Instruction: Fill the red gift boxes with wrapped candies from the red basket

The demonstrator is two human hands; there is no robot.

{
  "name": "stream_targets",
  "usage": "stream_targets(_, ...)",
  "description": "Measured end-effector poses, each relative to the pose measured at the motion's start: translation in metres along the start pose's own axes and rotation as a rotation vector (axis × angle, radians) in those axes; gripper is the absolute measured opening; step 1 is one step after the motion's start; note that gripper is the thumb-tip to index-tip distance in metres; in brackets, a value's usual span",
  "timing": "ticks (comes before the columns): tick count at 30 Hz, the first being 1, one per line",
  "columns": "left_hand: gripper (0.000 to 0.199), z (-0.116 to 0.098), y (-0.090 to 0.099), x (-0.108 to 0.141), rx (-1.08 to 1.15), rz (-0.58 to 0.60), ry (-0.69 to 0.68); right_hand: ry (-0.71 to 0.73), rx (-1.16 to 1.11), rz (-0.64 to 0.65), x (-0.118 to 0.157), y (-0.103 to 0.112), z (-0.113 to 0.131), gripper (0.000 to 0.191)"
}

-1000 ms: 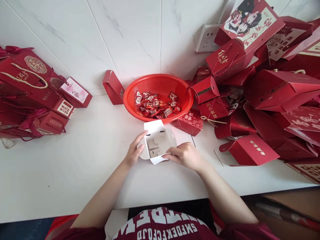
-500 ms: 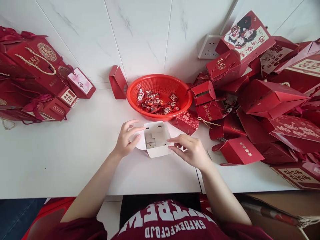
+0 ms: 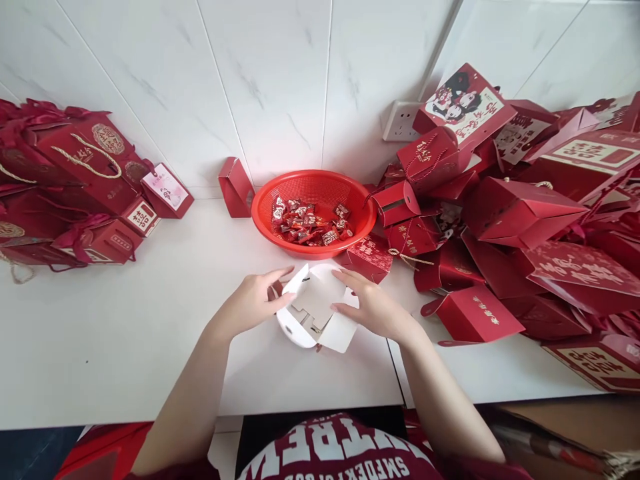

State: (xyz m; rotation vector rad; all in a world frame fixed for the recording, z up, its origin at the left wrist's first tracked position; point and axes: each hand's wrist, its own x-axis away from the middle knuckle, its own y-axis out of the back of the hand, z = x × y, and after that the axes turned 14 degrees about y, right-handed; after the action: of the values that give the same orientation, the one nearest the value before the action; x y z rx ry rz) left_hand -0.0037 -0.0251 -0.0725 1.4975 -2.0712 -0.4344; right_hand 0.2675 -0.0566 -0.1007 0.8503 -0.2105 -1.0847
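An unfolded-topped paper box [image 3: 325, 303], white inside, stands on the white table in front of me with its flaps spread. Cut tabs of card show at its bottom, and its outside is mostly hidden. My left hand [image 3: 250, 303] holds the box's left side, thumb on the near face of a raised flap and fingers behind it. On the other side, my right hand [image 3: 377, 307] grips the right wall between thumb and fingers. Just beyond the box is a red plastic basket [image 3: 315, 250] with several wrapped candies [image 3: 305, 223] in it.
Red gift boxes [image 3: 480, 320] are heaped on the right, partly against the wall socket [image 3: 400, 121]. More red boxes with rope handles [image 3: 93, 153] are stacked on the left. One narrow red box [image 3: 236, 187] stands by the wall, left of the basket.
The box has turned, so a rounded flap now points toward me and another flap spreads to the right. Both hands have shifted their hold along its sides. The view has tilted slightly upward.
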Motion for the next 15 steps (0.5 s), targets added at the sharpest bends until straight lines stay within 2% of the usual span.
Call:
stream_targets(1, 0.028, 0.004, -0.002, -0.001, 0.014, -0.015, 0.047, -0.010, -0.035, 0.031, 0.000, -0.001, -0.005, 0.066)
stream_targets(3, 0.028, 0.015, -0.006, -0.006, 0.126, 0.017, 0.184, -0.015, -0.134, 0.085, -0.001, -0.004, -0.013, 0.067)
stream_targets(6, 0.032, 0.033, -0.008, -0.017, 0.350, 0.189, 0.366, -0.046, -0.241, 0.137, -0.004, -0.006, -0.021, 0.062)
stream_targets(10, 0.038, 0.052, -0.004, -0.030, 0.451, 0.371, 0.432, -0.006, -0.371, 0.193, -0.011, -0.004, -0.022, 0.051)
stream_targets(12, 0.039, 0.058, -0.001, -0.035, 0.520, 0.400, 0.419, 0.049, -0.324, 0.145, -0.017, -0.002, -0.020, 0.050)
stream_targets(15, 0.043, 0.064, 0.001, -0.042, 0.635, 0.360, 0.368, 0.122, -0.030, -0.096, -0.026, 0.002, -0.022, 0.041)
